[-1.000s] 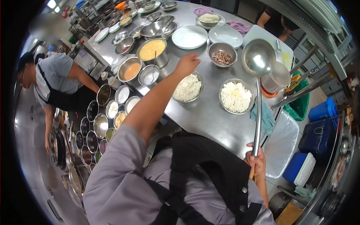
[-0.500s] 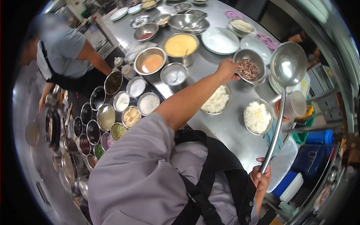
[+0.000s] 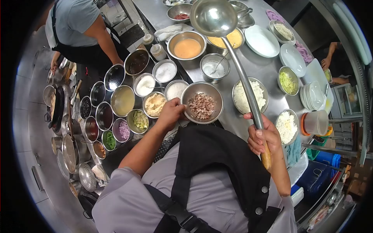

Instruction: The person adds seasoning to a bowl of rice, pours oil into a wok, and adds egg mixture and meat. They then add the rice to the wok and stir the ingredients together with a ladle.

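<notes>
My left hand (image 3: pixel 171 114) grips the left rim of a metal bowl (image 3: pixel 187 91) of chopped brown meat (image 3: pixel 201 105), held close in front of my apron. A large ladle (image 3: pixel 241 70) is in my right hand (image 3: pixel 264 136), fingers wrapped round its handle near the wooden end. The ladle's round head is raised over the far bowls. Two bowls of white rice (image 3: pixel 248 95) (image 3: pixel 286 126) stand on the steel table, one on each side of the ladle handle and my right hand.
Pots of sauces, powders and chopped vegetables (image 3: pixel 140 119) crowd the left. Beyond are a bowl of orange liquid (image 3: pixel 187 48), white plates (image 3: pixel 262 40) and a bowl of shredded green vegetable (image 3: pixel 288 82). A co-worker (image 3: pixel 79 23) stands at the upper left; another person's arm (image 3: pixel 329 56) shows at right.
The meat bowl has moved from over the table to near my body, on the left. The ladle has come up and leftward. A bowl of green shreds now shows where the meat bowl was.
</notes>
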`<state>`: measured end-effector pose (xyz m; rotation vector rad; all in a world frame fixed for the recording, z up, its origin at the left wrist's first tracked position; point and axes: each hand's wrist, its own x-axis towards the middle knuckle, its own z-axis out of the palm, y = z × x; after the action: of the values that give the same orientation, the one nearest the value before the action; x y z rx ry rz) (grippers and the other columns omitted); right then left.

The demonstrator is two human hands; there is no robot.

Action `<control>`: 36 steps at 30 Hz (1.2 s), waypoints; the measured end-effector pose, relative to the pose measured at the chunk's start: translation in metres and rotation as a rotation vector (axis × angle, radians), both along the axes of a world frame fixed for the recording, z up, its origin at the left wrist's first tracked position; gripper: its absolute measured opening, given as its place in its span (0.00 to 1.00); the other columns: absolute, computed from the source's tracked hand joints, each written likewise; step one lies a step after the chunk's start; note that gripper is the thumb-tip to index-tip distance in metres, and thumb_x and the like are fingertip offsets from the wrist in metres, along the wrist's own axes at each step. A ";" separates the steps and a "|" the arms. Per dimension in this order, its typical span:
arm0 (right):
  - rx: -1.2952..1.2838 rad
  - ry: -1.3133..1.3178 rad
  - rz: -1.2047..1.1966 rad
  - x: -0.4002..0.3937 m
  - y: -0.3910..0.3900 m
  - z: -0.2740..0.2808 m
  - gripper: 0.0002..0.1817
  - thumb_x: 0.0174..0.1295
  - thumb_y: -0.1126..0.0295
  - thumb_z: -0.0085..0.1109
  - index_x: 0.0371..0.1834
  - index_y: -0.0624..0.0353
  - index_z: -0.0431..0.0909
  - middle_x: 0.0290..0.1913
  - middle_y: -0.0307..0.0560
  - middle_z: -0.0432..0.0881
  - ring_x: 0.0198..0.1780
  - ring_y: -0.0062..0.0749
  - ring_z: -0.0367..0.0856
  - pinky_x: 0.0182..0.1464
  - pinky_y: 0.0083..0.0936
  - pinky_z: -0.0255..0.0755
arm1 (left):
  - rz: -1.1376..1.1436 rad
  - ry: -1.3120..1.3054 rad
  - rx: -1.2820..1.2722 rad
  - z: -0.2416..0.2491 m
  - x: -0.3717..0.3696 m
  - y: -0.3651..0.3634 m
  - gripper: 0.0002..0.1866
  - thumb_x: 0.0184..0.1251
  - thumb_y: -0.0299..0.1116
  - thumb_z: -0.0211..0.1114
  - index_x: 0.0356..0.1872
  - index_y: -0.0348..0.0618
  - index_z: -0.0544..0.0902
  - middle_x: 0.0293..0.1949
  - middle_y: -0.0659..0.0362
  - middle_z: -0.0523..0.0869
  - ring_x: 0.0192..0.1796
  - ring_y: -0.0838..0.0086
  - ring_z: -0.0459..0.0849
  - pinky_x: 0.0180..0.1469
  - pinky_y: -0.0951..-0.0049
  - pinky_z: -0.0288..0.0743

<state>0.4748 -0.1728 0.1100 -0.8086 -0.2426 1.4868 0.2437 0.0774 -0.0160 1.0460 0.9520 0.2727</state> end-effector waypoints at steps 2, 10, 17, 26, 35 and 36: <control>-0.007 0.005 0.021 -0.002 0.007 -0.003 0.30 0.62 0.75 0.59 0.69 0.67 0.66 0.18 0.38 0.66 0.10 0.21 0.63 0.13 0.20 0.61 | 0.014 -0.012 0.035 -0.039 0.002 0.002 0.10 0.71 0.28 0.64 0.30 0.45 0.73 0.27 0.63 0.79 0.28 0.78 0.82 0.31 0.75 0.83; -0.047 -0.035 -0.029 -0.008 -0.011 0.004 0.31 0.61 0.75 0.61 0.68 0.67 0.66 0.18 0.38 0.66 0.10 0.21 0.64 0.13 0.20 0.60 | 0.128 0.026 0.197 -0.045 0.019 0.028 0.09 0.67 0.26 0.64 0.29 0.39 0.73 0.29 0.59 0.81 0.27 0.74 0.84 0.27 0.71 0.85; -0.086 -0.093 -0.109 -0.014 -0.037 0.009 0.31 0.59 0.75 0.62 0.68 0.67 0.66 0.18 0.39 0.67 0.10 0.21 0.64 0.13 0.19 0.60 | 0.084 -0.020 0.137 -0.034 0.049 0.057 0.04 0.67 0.24 0.60 0.39 0.36 0.77 0.35 0.56 0.82 0.33 0.70 0.87 0.32 0.70 0.89; -0.290 -0.137 -0.087 -0.021 -0.058 0.022 0.30 0.57 0.78 0.63 0.65 0.68 0.68 0.19 0.41 0.70 0.11 0.22 0.66 0.13 0.18 0.62 | 0.108 -0.044 0.255 -0.053 0.088 0.107 0.16 0.73 0.37 0.64 0.51 0.35 0.74 0.40 0.53 0.80 0.31 0.68 0.86 0.34 0.68 0.88; -0.459 -0.170 -0.021 -0.025 -0.078 0.036 0.28 0.56 0.77 0.65 0.62 0.67 0.72 0.20 0.41 0.73 0.13 0.22 0.69 0.16 0.18 0.66 | 0.501 -0.297 -0.033 -0.043 0.119 0.171 0.09 0.71 0.21 0.56 0.49 0.33 0.71 0.46 0.50 0.77 0.43 0.62 0.83 0.41 0.57 0.92; -0.458 -0.168 -0.024 -0.024 -0.079 0.038 0.28 0.56 0.77 0.65 0.62 0.67 0.72 0.20 0.41 0.73 0.13 0.22 0.69 0.16 0.18 0.66 | 0.514 -0.310 0.007 -0.042 0.117 0.168 0.08 0.70 0.20 0.55 0.48 0.32 0.71 0.46 0.49 0.78 0.43 0.61 0.84 0.42 0.57 0.92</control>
<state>0.4504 -0.2523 0.1479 -1.3010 -0.0128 1.4732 0.3604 0.2451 -0.0578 0.7222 0.9228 0.8387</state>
